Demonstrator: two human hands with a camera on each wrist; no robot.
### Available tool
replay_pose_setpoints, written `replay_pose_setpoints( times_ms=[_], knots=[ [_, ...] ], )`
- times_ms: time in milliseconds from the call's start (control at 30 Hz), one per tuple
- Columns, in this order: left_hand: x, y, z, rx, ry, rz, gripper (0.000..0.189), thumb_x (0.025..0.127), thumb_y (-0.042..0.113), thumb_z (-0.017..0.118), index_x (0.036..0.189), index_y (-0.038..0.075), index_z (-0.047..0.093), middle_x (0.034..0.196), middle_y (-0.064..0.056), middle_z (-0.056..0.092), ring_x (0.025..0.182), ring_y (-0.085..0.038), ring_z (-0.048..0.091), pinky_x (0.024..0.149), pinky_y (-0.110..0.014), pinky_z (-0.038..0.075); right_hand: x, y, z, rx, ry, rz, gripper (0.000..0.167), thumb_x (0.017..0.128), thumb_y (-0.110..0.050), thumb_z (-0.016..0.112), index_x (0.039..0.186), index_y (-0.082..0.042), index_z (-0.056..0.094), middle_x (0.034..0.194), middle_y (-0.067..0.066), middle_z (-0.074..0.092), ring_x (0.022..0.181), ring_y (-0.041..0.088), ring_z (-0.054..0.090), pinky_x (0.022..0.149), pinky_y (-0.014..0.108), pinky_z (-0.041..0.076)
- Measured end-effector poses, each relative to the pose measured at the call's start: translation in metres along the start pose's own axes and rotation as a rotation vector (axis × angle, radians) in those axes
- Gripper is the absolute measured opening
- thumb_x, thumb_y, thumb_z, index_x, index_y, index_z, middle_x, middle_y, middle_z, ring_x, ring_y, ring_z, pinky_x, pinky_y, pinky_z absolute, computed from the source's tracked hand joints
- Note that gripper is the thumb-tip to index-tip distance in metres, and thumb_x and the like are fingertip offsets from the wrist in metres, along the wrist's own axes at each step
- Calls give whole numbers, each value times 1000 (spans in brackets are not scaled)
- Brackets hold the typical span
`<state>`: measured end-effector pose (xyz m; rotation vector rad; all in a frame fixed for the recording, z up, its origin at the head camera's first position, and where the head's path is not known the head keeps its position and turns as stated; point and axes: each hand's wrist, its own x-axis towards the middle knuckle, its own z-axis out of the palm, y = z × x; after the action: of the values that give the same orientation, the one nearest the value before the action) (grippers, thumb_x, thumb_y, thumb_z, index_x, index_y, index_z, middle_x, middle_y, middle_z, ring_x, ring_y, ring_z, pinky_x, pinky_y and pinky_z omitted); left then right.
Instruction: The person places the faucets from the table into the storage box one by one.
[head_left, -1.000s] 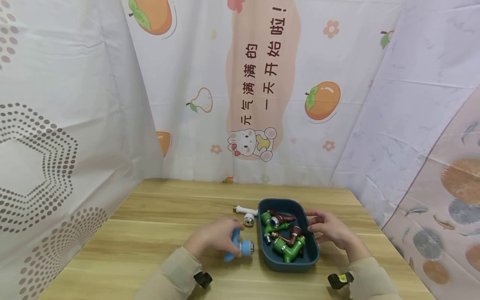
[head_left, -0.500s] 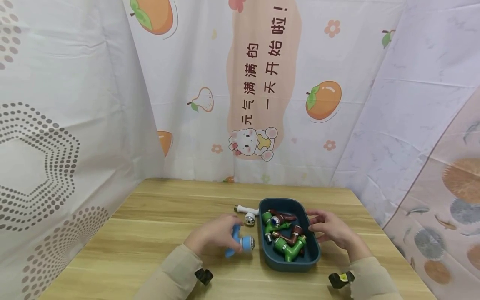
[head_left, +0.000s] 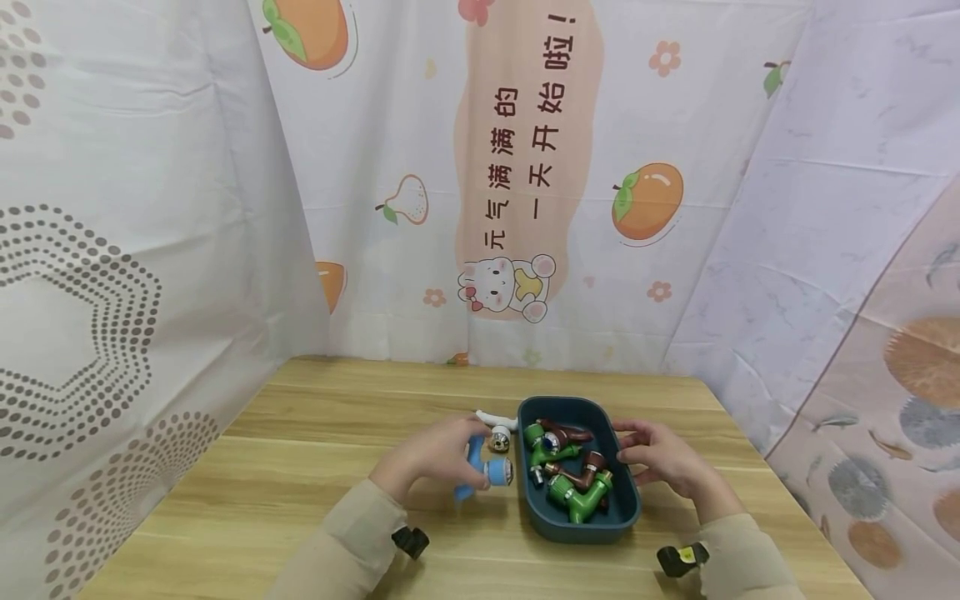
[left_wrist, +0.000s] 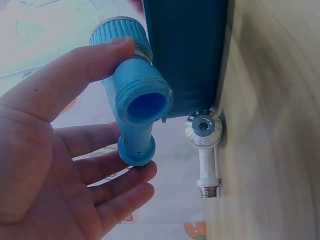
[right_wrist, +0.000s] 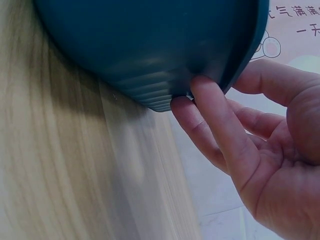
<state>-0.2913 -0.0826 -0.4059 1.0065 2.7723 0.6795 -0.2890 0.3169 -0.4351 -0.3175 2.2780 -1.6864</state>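
My left hand point(head_left: 438, 457) grips a blue angle valve point(left_wrist: 135, 95) with a ribbed collar and an open round end, its thumb pressed on the collar. The valve is held just left of a dark teal plastic box point(head_left: 581, 533). My right hand point(head_left: 663, 460) touches the box's right outer wall, its fingers fairly straight against it. Inside the box lie green angle valves point(head_left: 583, 504) and brown angle valves point(head_left: 588, 473). A white angle valve point(left_wrist: 205, 155) with a chrome knob and threaded end lies on the table beside the box's left wall.
The wooden table point(head_left: 315, 467) runs under everything. A printed curtain point(head_left: 375, 100) hangs along its back, and more sheets point(head_left: 112, 250) enclose the left and right sides.
The left hand has moved slightly up and right with the blue angle valve, now covering part of the white one's threaded end in the head view. The right hand and box stay put.
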Motion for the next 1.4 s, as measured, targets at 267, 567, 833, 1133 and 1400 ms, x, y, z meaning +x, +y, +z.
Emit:
replay_pose_setpoints(
  times_ms=[267,567,833,1133,1400],
  knots=[
    [7,1,-7,13,26,-4,79,74,48,87,138,7,62,132,-3,59,102,-13,56,81,-28,53,0,0,0,2,1,-2,67,96,-3,65,152,9,31,128,34,55,102,33,67,74,50,60],
    [14,3,-12,5,57,-5,77,73,50,87,135,12,64,138,-7,57,102,-14,57,79,-26,54,-1,-1,0,-10,4,-3,67,95,-4,66,152,9,33,128,34,54,102,32,66,74,50,60],
    [17,5,-18,5,68,-13,77,73,50,87,137,13,64,134,-5,58,101,-14,58,78,-25,54,-1,-2,0,-8,1,1,68,95,-3,66,152,9,33,127,33,55,101,31,67,75,49,60],
    [23,7,-23,-6,91,-6,78,73,50,86,138,12,63,134,-6,59,102,-17,60,81,-27,54,-1,-1,0,0,0,-2,68,95,-3,65,153,9,31,128,34,55,102,32,66,74,50,60],
    [32,7,-26,-17,120,21,79,74,49,86,139,11,61,135,-5,60,104,-15,59,83,-28,54,0,-1,0,6,-8,-8,67,95,-3,64,152,10,31,127,34,55,101,32,67,74,50,60]
  ],
)
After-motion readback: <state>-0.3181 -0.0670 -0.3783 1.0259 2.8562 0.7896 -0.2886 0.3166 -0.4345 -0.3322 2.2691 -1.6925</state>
